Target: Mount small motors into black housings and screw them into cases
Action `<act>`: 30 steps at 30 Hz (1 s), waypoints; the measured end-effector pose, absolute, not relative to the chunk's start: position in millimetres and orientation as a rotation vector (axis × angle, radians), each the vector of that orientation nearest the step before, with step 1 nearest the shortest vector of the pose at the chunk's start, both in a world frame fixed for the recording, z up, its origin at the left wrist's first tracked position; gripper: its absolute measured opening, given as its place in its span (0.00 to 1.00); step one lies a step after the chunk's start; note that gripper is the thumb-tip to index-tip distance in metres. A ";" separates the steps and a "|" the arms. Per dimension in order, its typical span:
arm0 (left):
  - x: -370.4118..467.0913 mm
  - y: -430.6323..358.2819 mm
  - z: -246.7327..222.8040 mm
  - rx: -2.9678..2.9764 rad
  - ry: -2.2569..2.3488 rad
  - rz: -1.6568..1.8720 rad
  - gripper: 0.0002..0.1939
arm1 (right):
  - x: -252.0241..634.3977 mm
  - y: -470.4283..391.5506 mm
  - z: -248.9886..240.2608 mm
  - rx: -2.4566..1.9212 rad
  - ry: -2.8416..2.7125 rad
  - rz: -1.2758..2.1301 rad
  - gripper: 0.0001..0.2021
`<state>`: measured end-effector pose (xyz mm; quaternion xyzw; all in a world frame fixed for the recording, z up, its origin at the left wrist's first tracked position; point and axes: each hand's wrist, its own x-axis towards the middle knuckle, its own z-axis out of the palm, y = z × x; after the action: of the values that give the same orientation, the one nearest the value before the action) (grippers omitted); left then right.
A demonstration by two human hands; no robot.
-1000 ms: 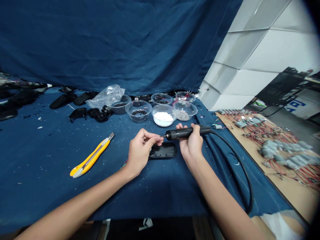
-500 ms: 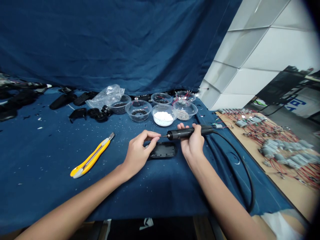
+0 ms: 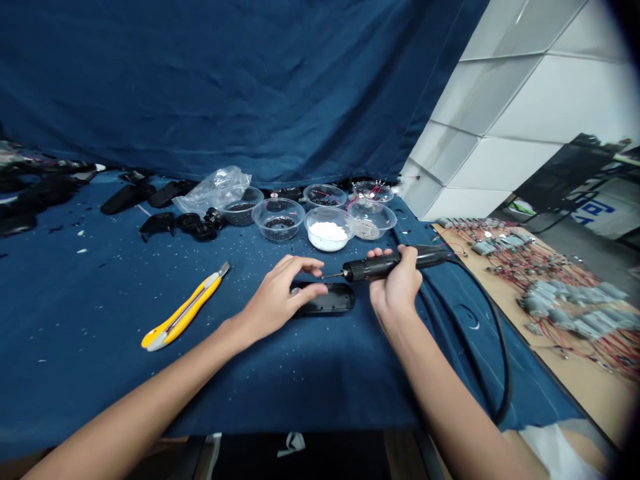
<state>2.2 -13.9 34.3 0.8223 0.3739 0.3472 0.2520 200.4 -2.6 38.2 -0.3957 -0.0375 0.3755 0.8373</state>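
My right hand [image 3: 397, 285] is wrapped round a black electric screwdriver [image 3: 373, 268], held level with its thin bit pointing left. My left hand [image 3: 285, 290] is open beside the bit's tip, thumb and forefinger apart on either side of it. A tiny dark piece, perhaps a screw, seems to sit at the tip; it is too small to be sure. Under the left fingers lies a black plastic housing [image 3: 330, 300] on the blue cloth, its left end partly hidden by that hand.
A yellow utility knife [image 3: 187, 309] lies to the left. Behind stand clear bowls, one with white bits [image 3: 329, 246], others with dark small parts [image 3: 278, 235]. Black plastic parts [image 3: 203, 229] and a clear bag [image 3: 215, 189] sit farther left. Wired grey motors [image 3: 575, 300] cover the right-hand board.
My left thumb and fingers have parted from the bit's tip, which they were pinching. The screwdriver has shifted slightly to the right in my right hand.
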 end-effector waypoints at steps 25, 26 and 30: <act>-18.8 5.7 11.8 2.365 0.942 0.293 0.33 | 179.3 -10.6 31.8 -0.875 -0.772 0.460 0.12; -18.7 5.8 11.1 2.372 0.938 0.298 0.33 | 175.7 -11.7 36.4 -0.869 -0.844 0.456 0.13; -19.1 5.2 7.6 2.408 0.945 0.343 0.33 | 158.4 -10.0 51.9 -0.862 -1.191 0.529 0.16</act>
<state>-19.1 5.2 7.6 0.8903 0.3494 0.1268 0.2631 158.4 -10.0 51.9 -0.3886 -0.5368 0.2382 0.7099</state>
